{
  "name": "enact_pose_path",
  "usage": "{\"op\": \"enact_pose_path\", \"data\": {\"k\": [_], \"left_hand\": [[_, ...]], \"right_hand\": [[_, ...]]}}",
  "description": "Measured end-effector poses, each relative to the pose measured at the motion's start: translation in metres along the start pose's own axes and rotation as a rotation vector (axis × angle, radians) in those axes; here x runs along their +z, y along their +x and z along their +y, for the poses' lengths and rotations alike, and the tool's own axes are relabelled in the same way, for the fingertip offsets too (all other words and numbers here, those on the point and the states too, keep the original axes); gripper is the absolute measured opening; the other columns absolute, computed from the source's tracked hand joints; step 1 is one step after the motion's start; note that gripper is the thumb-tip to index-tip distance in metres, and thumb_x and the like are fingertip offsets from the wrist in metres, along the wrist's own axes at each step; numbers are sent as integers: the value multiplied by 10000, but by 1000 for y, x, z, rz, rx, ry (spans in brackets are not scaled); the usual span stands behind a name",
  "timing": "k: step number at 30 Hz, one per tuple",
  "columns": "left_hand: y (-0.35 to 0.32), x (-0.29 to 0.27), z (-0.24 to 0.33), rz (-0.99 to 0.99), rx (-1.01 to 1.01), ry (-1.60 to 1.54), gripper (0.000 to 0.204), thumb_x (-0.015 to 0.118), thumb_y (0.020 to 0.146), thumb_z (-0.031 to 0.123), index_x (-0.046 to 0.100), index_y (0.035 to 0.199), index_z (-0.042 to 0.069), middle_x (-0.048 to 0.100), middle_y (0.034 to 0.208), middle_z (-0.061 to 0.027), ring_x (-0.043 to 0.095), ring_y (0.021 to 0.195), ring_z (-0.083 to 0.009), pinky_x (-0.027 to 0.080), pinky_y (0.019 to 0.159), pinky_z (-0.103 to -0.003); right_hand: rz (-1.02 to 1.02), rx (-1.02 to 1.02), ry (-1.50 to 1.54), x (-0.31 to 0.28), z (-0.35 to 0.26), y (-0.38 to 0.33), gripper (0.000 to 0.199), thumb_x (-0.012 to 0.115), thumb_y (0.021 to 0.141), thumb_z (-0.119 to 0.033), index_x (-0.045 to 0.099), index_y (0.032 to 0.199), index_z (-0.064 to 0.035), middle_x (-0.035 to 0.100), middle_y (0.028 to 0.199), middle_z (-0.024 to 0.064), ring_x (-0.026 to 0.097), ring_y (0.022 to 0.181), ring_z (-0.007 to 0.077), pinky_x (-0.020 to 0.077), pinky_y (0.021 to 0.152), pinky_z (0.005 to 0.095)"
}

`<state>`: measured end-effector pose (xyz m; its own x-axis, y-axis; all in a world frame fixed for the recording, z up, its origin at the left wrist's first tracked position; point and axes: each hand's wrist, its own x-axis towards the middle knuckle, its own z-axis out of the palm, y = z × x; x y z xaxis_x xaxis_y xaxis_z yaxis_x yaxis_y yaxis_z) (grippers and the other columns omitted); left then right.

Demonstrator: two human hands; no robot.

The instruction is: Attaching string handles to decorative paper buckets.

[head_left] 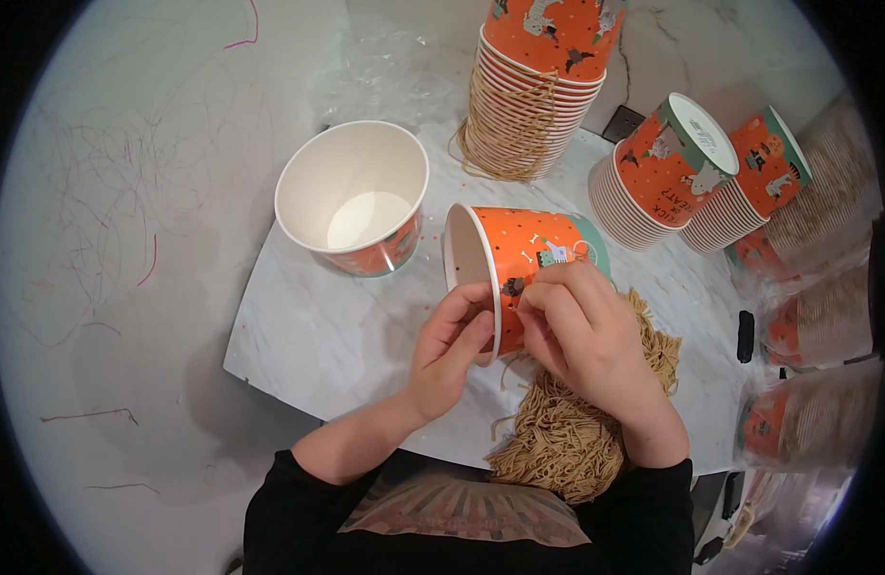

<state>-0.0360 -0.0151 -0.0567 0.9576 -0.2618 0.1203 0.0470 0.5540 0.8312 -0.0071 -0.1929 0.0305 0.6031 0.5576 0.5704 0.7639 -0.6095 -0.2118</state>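
Note:
An orange paper bucket (524, 230) with a green base band and Halloween pictures lies tipped on its side, its white-rimmed mouth facing left. My left hand (447, 355) grips its rim, fingers inside the mouth and thumb near the edge. At the bucket's printed side, the fingertips of my right hand (591, 331) are pinched together; whatever is between them is too small to make out. Under my right wrist spreads a heap of tan cords (562, 436). A second bucket (390, 254) stands upright to the left, its white inside bare.
Behind stands a tall stack of nested buckets (552, 43) with tan cord loops (505, 125) hanging on it. Upside-down stacks (672, 163) stand to the right, beside plastic-wrapped stacks (816, 321). Clear plastic (390, 77) lies at the back. A scribbled wall (116, 192) borders the marble-look table (318, 335).

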Motion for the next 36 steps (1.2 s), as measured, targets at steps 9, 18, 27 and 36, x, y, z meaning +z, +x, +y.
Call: {"op": "enact_pose_path", "data": {"k": [9,18,27,36], "left_hand": [[1,-7,-4,-37,-13,7,292,476,1084,123,503,1349,4,642,1190,-47,628,1011,-97,518,851,-259],[2,-9,-10,27,11,82,224,522,1073,104,535,1270,0,650,1171,-45,625,1032,-87,508,898,-249],[0,-6,-9,58,104,258,135,480,1074,78,531,1182,15,625,1118,-40,598,1004,-77,491,893,-241],[4,-11,-8,265,740,623,65,507,982,88,523,999,27,553,1089,-152,522,845,-177,455,825,-302]], "right_hand": [[12,4,-25,2,0,0,235,759,777,-67,622,967,-52,613,964,66,634,824,242,541,632,342],[3,-11,-8,1,0,-1,238,766,770,-65,632,967,-52,613,962,69,634,829,254,544,653,354],[-40,95,173,-4,-3,-5,247,755,817,-48,635,1033,-49,623,927,77,644,826,277,543,687,357],[-227,600,1017,-28,3,-9,157,631,987,-52,576,1133,-31,569,844,-6,539,740,72,460,668,245]]}}
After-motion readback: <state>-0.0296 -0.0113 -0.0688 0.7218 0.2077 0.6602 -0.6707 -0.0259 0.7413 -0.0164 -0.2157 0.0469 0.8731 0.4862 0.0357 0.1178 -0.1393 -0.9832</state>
